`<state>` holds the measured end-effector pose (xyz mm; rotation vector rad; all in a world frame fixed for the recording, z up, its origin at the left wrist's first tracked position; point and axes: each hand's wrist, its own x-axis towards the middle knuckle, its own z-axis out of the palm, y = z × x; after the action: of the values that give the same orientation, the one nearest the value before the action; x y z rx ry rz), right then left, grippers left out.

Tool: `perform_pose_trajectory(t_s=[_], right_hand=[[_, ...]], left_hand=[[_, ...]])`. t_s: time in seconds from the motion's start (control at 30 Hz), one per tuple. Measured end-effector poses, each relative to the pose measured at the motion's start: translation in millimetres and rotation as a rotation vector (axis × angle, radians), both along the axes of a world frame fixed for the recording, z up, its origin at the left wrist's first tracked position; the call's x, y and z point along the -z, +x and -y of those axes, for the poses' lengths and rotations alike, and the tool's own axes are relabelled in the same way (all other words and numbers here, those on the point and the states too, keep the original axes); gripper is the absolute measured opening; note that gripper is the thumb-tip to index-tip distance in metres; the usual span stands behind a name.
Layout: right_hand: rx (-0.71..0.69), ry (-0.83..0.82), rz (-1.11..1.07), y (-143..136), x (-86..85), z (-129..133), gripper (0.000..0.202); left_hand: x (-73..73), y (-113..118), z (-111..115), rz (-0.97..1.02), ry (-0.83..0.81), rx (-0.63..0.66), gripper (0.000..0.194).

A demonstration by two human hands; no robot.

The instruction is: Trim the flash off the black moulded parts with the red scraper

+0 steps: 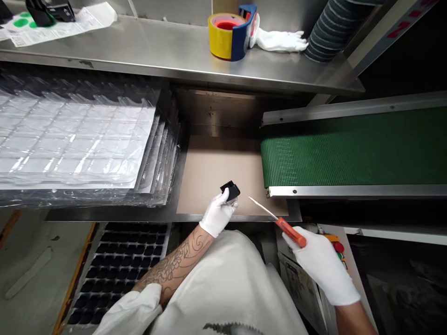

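My left hand [218,215], in a white glove, pinches a small black plastic part [231,190] above the brown board [213,163] on the work surface. In my gloved right hand [319,260] is a tool with an orange handle [290,232] and a thin metal shaft. The shaft points up and left towards the black part, with a gap between its tip and the part.
Stacked clear trays [73,139] stand at the left, and a green conveyor belt [356,149] at the right. Tape rolls [226,36] and a white glove [281,41] lie on the metal shelf [157,51]. A tray of black parts [118,265] sits low at the left.
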<state>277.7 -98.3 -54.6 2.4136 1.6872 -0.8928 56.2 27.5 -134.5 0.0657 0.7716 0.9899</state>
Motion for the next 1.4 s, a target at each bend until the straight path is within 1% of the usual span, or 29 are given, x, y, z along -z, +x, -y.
perform_pose_trajectory(t_s=[0.13, 0.27, 0.33, 0.47, 0.53, 0.63, 0.7, 0.73, 0.8, 0.93, 1.03, 1.17, 1.23, 1.33, 1.37, 1.4], right_hand=[[0.004, 0.001, -0.082, 0.5, 6.3, 5.6, 0.032], [0.06, -0.004, -0.091, -3.6, 11.8, 8.3, 0.031], [0.039, -0.03, -0.136, -7.1, 15.5, 8.8, 0.03], [0.066, -0.012, -0.204, -12.0, 22.9, 9.7, 0.032], [0.054, -0.019, -0.253, -12.6, 23.6, 10.3, 0.035], [0.06, -0.027, -0.275, -12.8, 16.5, 10.1, 0.036], [0.074, -0.016, -0.254, -13.6, 6.4, 8.9, 0.036], [0.054, -0.017, -0.252, -14.2, 0.4, 8.3, 0.036], [0.011, -0.03, -0.244, -14.8, -11.5, 7.4, 0.034], [0.019, -0.006, -0.131, -11.1, -27.9, 8.3, 0.028], [-0.048, -0.03, -0.088, -6.0, -33.2, 8.9, 0.028], [-0.047, -0.086, -0.027, 0.4, -38.6, 7.4, 0.026], [-0.059, -0.106, -0.007, 4.2, -42.2, 6.6, 0.024], [-0.032, -0.109, 0.039, 10.3, -48.1, 5.1, 0.023], [-0.022, -0.119, 0.055, 11.8, -50.0, 4.2, 0.023], [-0.02, -0.14, 0.07, 13.0, -51.7, 2.9, 0.022]], left_hand=[[1.1, 2.1, 3.8, 0.065, -0.003, -0.017, 0.027], [2.4, 0.5, 2.2, 0.102, 0.027, -0.038, 0.026], [2.3, -2.4, -0.6, 0.119, 0.042, -0.045, 0.026], [-2.0, -8.8, -5.4, 0.197, 0.042, -0.016, 0.025], [-5.4, -11.1, -6.1, 0.262, 0.039, 0.009, 0.025], [-9.4, -12.8, -4.6, 0.356, 0.043, 0.067, 0.026], [-10.4, -12.9, -2.6, 0.397, 0.051, 0.116, 0.028], [-10.5, -12.8, -1.5, 0.405, 0.06, 0.144, 0.029], [-9.9, -12.1, 0.8, 0.397, 0.081, 0.182, 0.03], [-7.1, -10.7, 4.2, 0.348, 0.135, 0.257, 0.027], [-6.0, -11.0, 4.6, 0.243, 0.225, 0.315, 0.031], [-10.1, -12.4, 2.5, 0.006, 0.399, 0.364, 0.035], [-14.0, -12.7, 1.0, -0.223, 0.512, 0.394, 0.035], [-19.0, -12.9, -1.3, -0.727, 0.699, 0.461, 0.027], [-20.1, -13.4, -2.2, -0.853, 0.76, 0.464, 0.025], [-20.9, -14.1, -3.2, -0.926, 0.815, 0.454, 0.023]])
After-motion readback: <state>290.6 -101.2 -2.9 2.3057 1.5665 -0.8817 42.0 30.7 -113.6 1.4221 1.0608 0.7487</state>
